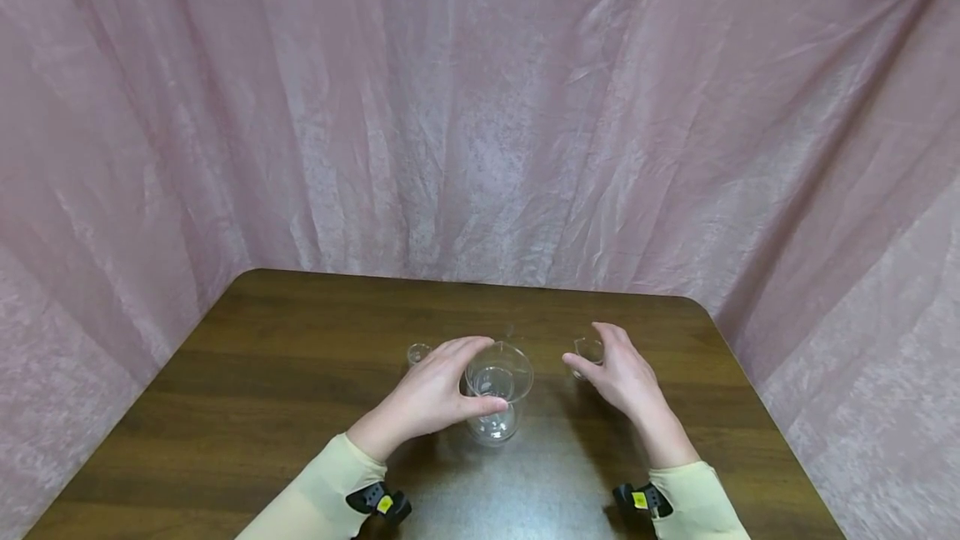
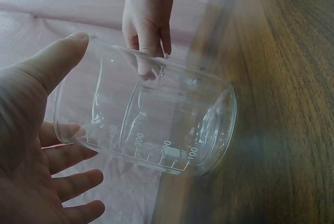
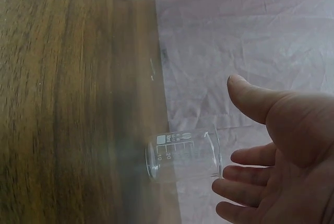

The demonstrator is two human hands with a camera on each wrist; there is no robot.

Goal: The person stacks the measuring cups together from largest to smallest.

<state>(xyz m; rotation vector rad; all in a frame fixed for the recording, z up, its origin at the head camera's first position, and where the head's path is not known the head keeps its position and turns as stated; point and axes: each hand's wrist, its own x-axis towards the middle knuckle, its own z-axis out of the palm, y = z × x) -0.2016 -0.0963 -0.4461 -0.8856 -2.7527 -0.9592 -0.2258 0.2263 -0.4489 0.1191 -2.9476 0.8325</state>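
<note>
My left hand (image 1: pixel 438 394) holds a large clear glass beaker (image 2: pixel 172 151) by its rim, thumb on one side and index finger on the other. Its remaining fingers are spread. The beaker has white volume marks, and a smaller glass rim (image 2: pixel 130 112) shows through its wall. To the right, my right hand (image 1: pixel 622 369) is beside a small marked beaker (image 3: pixel 182 156), thumb held wide and fingertips right at its rim. Partly behind the left hand stands another small glass vessel (image 1: pixel 417 352).
Everything is on a brown wood-grain table (image 1: pixel 300 340) with rounded far corners. Pink curtains (image 1: pixel 487 107) hang behind it and along both sides. Each wrist wears a black camera strap over a pale sleeve (image 1: pixel 322 482).
</note>
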